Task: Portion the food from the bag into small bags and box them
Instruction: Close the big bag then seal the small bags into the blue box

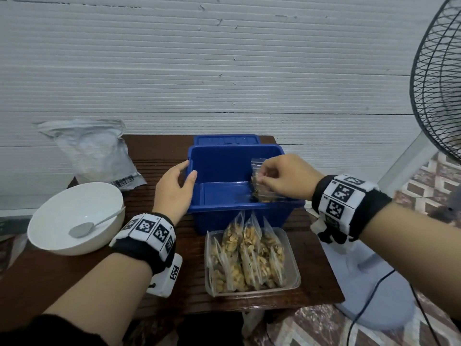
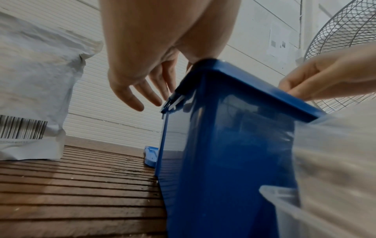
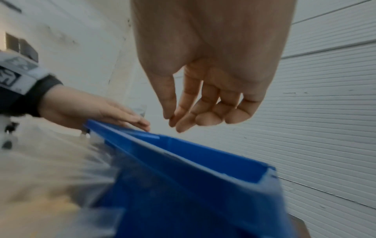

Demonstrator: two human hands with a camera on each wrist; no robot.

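An open blue box [image 1: 219,166] [image 2: 234,145] [image 3: 193,177] stands mid-table. My right hand [image 1: 268,177] [image 3: 183,116] [image 2: 305,87] reaches over its right end, thumb and forefinger pinching a small clear bag of nuts [image 1: 259,188] that stands upright in the box's right corner. My left hand [image 1: 179,178] [image 2: 142,90] [image 3: 101,111] rests at the box's left wall, fingers straight outside it and thumb over the rim. In front of the box, a clear tub [image 1: 294,280] holds several filled small bags [image 1: 249,248]. The big grey food bag [image 1: 94,151] [image 2: 36,80] stands back left.
A white bowl [image 1: 62,208] with a spoon [image 1: 82,229] sits front left on the slatted wooden table [image 1: 154,156]. The blue lid [image 1: 224,139] [image 2: 151,154] lies behind the box. A standing fan [image 1: 439,83] and its cable are close on the right.
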